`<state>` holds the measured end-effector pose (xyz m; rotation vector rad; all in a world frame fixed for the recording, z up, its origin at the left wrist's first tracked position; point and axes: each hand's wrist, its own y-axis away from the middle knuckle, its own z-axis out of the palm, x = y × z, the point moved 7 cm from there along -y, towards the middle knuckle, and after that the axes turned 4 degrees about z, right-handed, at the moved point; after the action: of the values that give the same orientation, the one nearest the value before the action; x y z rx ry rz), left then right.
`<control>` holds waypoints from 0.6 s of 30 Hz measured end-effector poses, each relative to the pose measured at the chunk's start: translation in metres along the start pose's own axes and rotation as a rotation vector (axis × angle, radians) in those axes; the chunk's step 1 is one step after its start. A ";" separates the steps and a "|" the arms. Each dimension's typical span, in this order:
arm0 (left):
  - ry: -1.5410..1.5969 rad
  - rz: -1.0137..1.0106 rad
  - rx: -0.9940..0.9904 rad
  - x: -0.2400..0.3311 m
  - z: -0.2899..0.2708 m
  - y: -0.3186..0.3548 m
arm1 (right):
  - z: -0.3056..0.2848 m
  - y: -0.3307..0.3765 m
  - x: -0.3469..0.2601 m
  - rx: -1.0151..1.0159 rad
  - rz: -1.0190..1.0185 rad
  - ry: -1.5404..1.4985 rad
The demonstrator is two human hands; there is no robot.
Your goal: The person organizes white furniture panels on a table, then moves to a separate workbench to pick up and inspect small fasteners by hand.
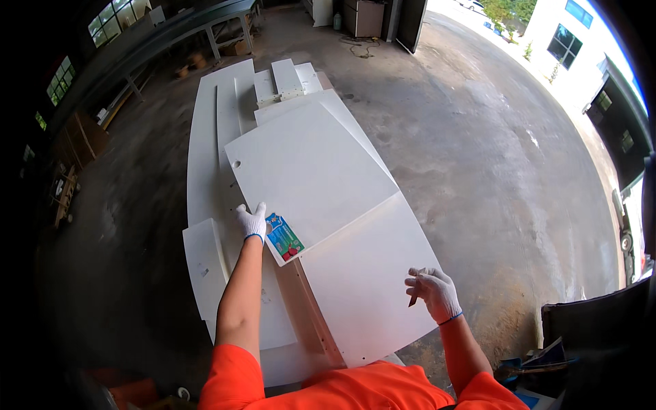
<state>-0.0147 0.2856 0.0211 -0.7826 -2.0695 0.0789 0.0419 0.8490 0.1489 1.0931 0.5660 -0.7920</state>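
My left hand (253, 223), in a white glove with a blue cuff, is at the left edge of the upper white panel (307, 164). Its thumb lies over the panel and its fingers are curled beside the edge. Just right of that hand, a blue and green printed label (284, 236) covers the panel's near corner. My right hand (436, 294), gloved alike, is above the right side of a lower white panel (362, 287). Its fingers are closed on a small flat brown tool (413, 298), whose exact kind I cannot make out.
More white panels and strips (205, 178) lie stacked at the left and far end. A long workbench (198, 24) stands far left. Dark scrap material (540, 362) lies at the lower right. Concrete floor (492, 178) stretches right toward a wide doorway.
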 end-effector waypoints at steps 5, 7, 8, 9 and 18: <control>0.335 -0.300 -0.276 0.023 0.010 0.066 | -0.025 -0.157 -0.041 0.102 -0.310 0.416; 0.351 -0.413 -0.319 0.035 0.006 0.068 | 0.004 -0.213 -0.072 0.147 -0.400 0.575; 0.350 -0.393 -0.289 0.029 0.003 0.066 | 0.023 -0.239 -0.092 0.169 -0.502 0.811; 0.343 -0.373 -0.255 0.018 0.000 0.064 | 0.047 -0.256 -0.107 0.188 -0.543 0.905; 0.453 -0.399 -0.312 0.044 0.000 0.079 | 0.047 -0.324 -0.094 0.020 -0.251 0.759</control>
<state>0.0069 0.3733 0.0266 -0.4945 -1.7768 -0.6015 -0.2721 0.7534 0.0564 1.3521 1.3556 -0.5750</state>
